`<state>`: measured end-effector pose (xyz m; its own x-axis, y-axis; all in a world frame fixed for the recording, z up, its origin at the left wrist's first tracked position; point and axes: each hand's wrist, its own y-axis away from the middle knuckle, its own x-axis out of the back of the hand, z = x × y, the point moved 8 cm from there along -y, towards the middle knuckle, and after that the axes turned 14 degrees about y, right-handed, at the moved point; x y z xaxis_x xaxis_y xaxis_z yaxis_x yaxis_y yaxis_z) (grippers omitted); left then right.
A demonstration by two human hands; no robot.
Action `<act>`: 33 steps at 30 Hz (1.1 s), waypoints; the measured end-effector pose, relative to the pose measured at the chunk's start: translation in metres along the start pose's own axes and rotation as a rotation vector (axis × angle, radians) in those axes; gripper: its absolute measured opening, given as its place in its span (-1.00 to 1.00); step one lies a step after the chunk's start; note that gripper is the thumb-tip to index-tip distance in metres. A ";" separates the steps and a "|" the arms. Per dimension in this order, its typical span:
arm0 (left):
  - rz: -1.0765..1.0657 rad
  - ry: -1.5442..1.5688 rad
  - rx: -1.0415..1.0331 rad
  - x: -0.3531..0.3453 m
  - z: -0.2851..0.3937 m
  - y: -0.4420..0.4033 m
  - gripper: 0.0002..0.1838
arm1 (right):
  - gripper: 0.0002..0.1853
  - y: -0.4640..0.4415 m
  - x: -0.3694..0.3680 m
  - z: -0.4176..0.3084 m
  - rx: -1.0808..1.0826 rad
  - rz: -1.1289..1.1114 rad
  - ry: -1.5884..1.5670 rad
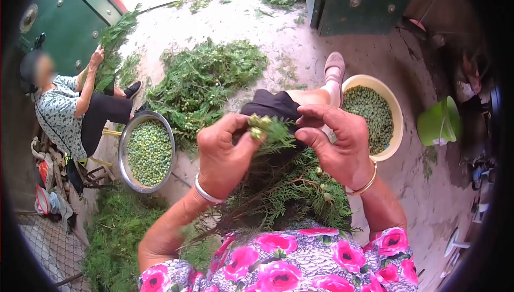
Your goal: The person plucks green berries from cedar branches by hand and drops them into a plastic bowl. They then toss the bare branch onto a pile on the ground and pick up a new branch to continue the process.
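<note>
My left hand (pixel 227 144) pinches a small green conifer sprig (pixel 276 134) between thumb and forefinger. Pale green cones (pixel 258 125) cluster on it by my fingertips. At the sprig's feathery end, the thumb and forefinger of my right hand (pixel 340 139) close together on its tip. Larger conifer branches (pixel 300 190) lie across my lap under both hands. To the right of my foot stands a cream basin (pixel 397 131) holding many small green cones.
A metal basin (pixel 124 166) of green cones is at left, near a seated person (pixel 61 110) who holds a conifer branch (pixel 115 37). A heap of cut branches (pixel 209 80) covers the floor ahead; another pile (pixel 120 238) lies lower left. A green bucket (pixel 438 122) stands at right.
</note>
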<state>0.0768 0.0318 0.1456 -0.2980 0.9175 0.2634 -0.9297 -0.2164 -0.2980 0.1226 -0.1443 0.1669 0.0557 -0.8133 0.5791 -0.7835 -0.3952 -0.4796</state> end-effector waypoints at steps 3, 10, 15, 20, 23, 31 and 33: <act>-0.005 0.086 0.070 -0.006 -0.007 0.007 -0.80 | -0.65 -0.003 -0.004 -0.011 -0.039 -0.027 -0.042; 0.040 0.178 0.114 -0.016 -0.012 0.008 -0.84 | -0.57 0.011 -0.005 -0.038 0.269 0.178 0.263; -0.008 0.265 0.150 -0.017 -0.020 0.006 -0.85 | -0.66 0.008 -0.026 -0.020 0.290 0.063 0.260; -0.059 0.618 0.330 -0.018 -0.032 0.007 -0.82 | -0.73 0.002 -0.032 -0.008 0.167 0.017 0.011; -0.062 0.610 0.319 -0.019 -0.038 0.010 -0.84 | -0.60 0.003 -0.039 -0.004 0.035 -0.058 -0.034; -0.140 0.506 0.269 -0.023 -0.027 0.009 -0.90 | -0.35 -0.017 -0.039 0.001 0.108 -0.328 0.045; -0.163 0.448 0.235 -0.022 -0.026 0.006 -0.94 | -0.48 -0.016 -0.044 0.001 0.148 -0.336 0.022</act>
<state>0.0831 0.0193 0.1140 -0.0722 0.9870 -0.1437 -0.9950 -0.0813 -0.0583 0.1338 -0.1026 0.1485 0.2805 -0.6187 0.7338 -0.6257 -0.6976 -0.3490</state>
